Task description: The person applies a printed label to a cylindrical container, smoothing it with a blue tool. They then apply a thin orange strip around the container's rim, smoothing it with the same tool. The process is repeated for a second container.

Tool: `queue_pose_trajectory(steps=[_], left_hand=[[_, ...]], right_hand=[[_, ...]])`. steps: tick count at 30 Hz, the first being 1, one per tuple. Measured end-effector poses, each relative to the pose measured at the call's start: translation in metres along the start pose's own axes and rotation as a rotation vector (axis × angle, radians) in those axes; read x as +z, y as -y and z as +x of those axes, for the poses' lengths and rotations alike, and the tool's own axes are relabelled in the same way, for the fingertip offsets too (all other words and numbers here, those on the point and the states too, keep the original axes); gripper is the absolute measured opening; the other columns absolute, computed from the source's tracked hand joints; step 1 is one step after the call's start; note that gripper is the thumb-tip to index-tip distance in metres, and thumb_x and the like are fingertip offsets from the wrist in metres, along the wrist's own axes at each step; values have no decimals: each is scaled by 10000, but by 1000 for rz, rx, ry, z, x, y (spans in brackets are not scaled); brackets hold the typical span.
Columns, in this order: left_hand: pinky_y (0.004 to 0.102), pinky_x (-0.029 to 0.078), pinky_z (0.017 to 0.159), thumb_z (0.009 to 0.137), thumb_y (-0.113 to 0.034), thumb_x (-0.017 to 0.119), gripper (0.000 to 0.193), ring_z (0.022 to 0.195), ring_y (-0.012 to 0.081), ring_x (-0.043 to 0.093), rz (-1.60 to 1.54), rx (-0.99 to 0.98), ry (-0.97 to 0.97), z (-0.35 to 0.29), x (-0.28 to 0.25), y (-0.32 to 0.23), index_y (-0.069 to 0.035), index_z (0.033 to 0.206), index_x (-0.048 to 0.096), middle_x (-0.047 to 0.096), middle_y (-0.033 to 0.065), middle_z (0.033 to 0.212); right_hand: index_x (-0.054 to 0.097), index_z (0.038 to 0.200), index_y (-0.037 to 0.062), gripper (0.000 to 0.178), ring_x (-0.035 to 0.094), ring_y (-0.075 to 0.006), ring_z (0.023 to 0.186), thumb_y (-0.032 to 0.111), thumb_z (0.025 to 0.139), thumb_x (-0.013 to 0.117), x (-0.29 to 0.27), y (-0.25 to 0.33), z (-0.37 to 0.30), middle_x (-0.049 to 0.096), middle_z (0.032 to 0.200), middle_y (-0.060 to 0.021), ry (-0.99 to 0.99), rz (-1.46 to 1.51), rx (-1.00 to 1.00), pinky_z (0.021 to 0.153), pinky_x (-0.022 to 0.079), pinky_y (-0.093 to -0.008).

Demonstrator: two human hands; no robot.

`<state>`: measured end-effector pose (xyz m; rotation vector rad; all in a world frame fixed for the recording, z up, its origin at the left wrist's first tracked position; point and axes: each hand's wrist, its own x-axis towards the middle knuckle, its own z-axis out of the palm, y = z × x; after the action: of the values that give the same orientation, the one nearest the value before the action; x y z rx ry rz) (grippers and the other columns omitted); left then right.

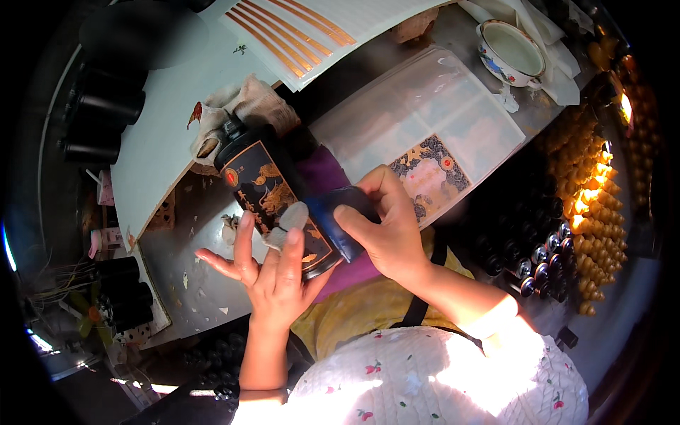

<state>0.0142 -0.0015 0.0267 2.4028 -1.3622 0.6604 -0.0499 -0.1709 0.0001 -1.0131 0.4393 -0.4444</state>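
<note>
A black bottle with a gold-patterned dark label lies tilted across the table's near edge, its neck pointing up and left. My left hand is at the bottle's base with several fingers stretched and spread. A grey cloth-like cover shows by its fingertips, over the label. The thumb side is partly hidden by the bottle's base. On the bottle's right side, my right hand grips a dark blue flat, glossy piece between thumb and fingers, against or very close to the bottle. Its exact kind cannot be made out.
A patterned label sheet lies on plastic-covered stacked sheets to the right. Gold strips lie on a white board ahead. A crumpled cloth is beyond the bottle; an enamel bowl stands far right. Black bottles stand left, gold caps right.
</note>
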Motion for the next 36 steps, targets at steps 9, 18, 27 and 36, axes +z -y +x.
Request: queue_pose_trajectory(steps=[9, 18, 27, 36], left_hand=[[684, -99, 1209, 702, -288, 871, 455, 1159, 132, 582, -33, 258, -186, -3, 16, 8, -447, 1099, 716, 419, -92, 764], [764, 10, 1157, 665, -413, 950, 1099, 1181, 331, 532, -32, 229, -239, -31, 12, 10, -224, 1533, 303, 496, 79, 1288], [632, -8, 1209, 737, -423, 823, 705, 1486, 490, 229, -292, -493, 169, -25, 21, 18, -24, 1278, 609, 494, 234, 1310], [717, 5, 1168, 611, -352, 914, 846, 1450, 500, 309, -287, -512, -101, -26, 13, -3, -95, 1362, 620, 497, 133, 1173]], right_hand=[[503, 998, 34, 253, 527, -36, 781, 1, 875, 722, -5, -1, -1, 572, 869, 1, -31, 66, 23, 690, 454, -219], [652, 1099, 4, 253, 617, -95, 980, 30, 863, 740, -9, 10, 17, 672, 1023, -37, 321, -118, -34, 904, 498, -267], [706, 870, 101, 173, 707, -201, 810, 135, 716, 777, 10, 34, 37, 741, 953, -22, 684, -732, -1218, 662, 550, -342], [712, 961, 23, 219, 669, -238, 751, 39, 761, 800, 62, 65, 104, 715, 885, -69, 453, -681, -883, 669, 512, -329]])
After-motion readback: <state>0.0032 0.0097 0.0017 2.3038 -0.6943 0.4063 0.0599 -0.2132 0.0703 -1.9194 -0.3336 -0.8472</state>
